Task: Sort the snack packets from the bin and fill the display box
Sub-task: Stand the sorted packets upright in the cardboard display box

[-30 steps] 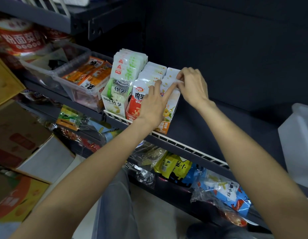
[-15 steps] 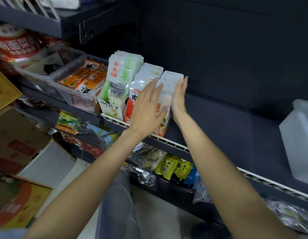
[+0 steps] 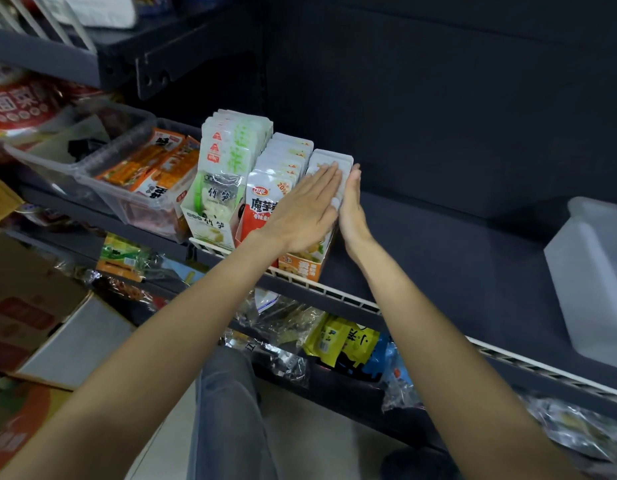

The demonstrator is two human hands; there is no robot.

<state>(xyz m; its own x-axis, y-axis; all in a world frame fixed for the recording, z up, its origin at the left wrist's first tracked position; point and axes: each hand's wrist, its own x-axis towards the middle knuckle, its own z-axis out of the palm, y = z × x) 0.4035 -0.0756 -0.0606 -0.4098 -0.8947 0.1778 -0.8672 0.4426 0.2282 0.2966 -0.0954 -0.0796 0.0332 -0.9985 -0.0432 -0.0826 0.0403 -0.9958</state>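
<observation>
Three display boxes stand side by side on the dark shelf: a green-and-white one (image 3: 210,223), a red-and-white one (image 3: 262,206), and an orange one (image 3: 302,268) at the right. Each is packed with upright white snack packets (image 3: 329,159). My left hand (image 3: 305,209) lies flat, fingers together, across the front of the packets in the orange box. My right hand (image 3: 350,202) presses flat against that box's right side. Neither hand grips anything.
A clear bin (image 3: 141,202) with orange packets sits left of the boxes, another clear bin (image 3: 58,157) beyond it. A white plastic bin (image 3: 591,278) stands at the right on the shelf (image 3: 438,244). Bagged snacks (image 3: 348,344) fill the lower shelf. Cardboard boxes (image 3: 33,306) are stacked at the left.
My right hand let go of the packet tops and dropped flat against the orange box's right side. My left hand flattened over the packets' front.
</observation>
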